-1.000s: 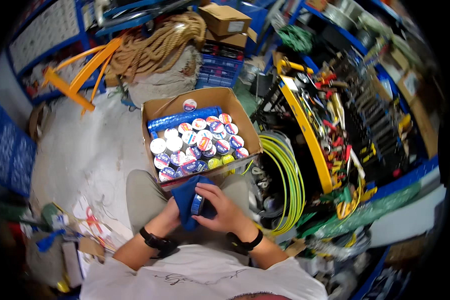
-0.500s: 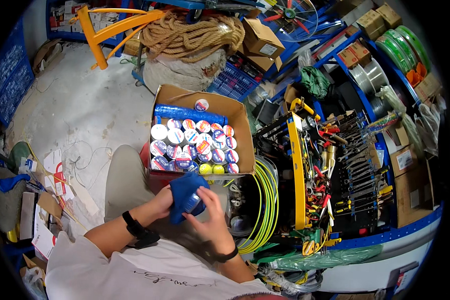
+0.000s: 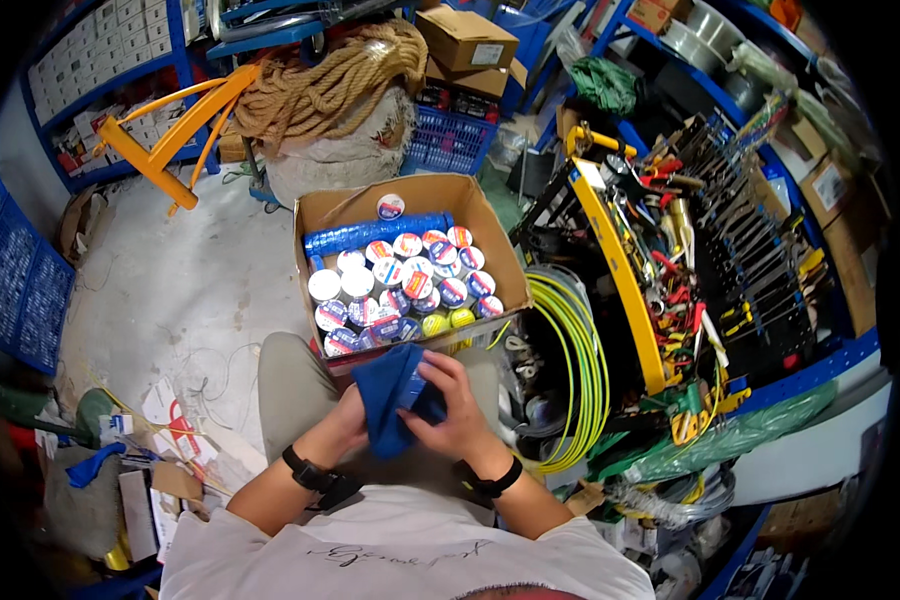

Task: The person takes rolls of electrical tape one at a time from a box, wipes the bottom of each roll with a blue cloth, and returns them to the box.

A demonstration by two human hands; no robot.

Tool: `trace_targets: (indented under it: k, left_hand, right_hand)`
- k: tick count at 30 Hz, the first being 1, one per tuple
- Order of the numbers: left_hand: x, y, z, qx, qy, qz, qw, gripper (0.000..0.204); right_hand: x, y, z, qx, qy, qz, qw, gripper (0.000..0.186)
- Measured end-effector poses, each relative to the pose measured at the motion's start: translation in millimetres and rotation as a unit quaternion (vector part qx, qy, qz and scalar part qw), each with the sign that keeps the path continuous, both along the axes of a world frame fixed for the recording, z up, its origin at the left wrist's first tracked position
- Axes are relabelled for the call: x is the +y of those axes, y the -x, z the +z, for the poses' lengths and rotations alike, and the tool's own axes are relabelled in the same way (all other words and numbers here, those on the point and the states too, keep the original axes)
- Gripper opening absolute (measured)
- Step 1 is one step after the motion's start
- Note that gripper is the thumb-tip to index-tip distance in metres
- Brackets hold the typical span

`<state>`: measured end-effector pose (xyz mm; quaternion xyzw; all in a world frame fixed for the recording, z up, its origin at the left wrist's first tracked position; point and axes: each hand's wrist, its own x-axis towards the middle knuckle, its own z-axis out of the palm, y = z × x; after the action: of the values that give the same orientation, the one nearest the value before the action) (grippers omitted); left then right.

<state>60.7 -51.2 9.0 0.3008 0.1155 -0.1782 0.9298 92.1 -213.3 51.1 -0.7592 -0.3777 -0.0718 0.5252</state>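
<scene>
A dark blue cloth (image 3: pixel 385 405) is bunched between my two hands over my lap, just in front of the carton. My left hand (image 3: pixel 346 420) grips the cloth from the left, its fingers mostly hidden. My right hand (image 3: pixel 457 408) curls thumb and fingers round a shiny blue roll (image 3: pixel 413 388), apparently electrical tape, partly covered by the cloth. The open cardboard carton (image 3: pixel 510 245) holds several stacked tape rolls (image 3: pixel 417 285) with white, red and blue labels. Yellow rolls (image 3: pixel 435 324) sit at its near side, and a long blue wrapped stack (image 3: pixel 375 235) lies along its far side.
Right of the carton lie a coil of yellow-green cable (image 3: pixel 590 370) and a yellow-edged tool rack (image 3: pixel 615 275). Behind it are a coiled rope (image 3: pixel 320 85) on a sack and an orange metal frame (image 3: pixel 155 160). Scrap cardboard (image 3: pixel 175 480) litters the floor at left.
The view has swung, so the surroundings sit differently. My hands still hold the cloth and roll; the cloth now hangs more upright and covers more of the roll.
</scene>
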Motion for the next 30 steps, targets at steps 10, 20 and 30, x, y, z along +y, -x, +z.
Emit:
trace_targets:
  k: [10,20,30]
  left_hand:
    - [-4.5,7.2,21.7,0.032,-0.025,0.015,0.999,0.032]
    - [-11.8,6.9,22.9,0.045,-0.058,0.007,0.997,0.035]
    - [-11.6,4.9,19.6,0.005,-0.051,0.007,0.999,0.038]
  right_hand:
    - [-4.1,-7.7,6.7,-0.001,-0.010,-0.029,1.000,0.054]
    - [-7.1,-11.7,-7.6,-0.048,-0.020,-0.072,0.996,0.060]
    - [-5.1,-7.4,9.9,-0.017,-0.010,-0.059,0.998,0.064]
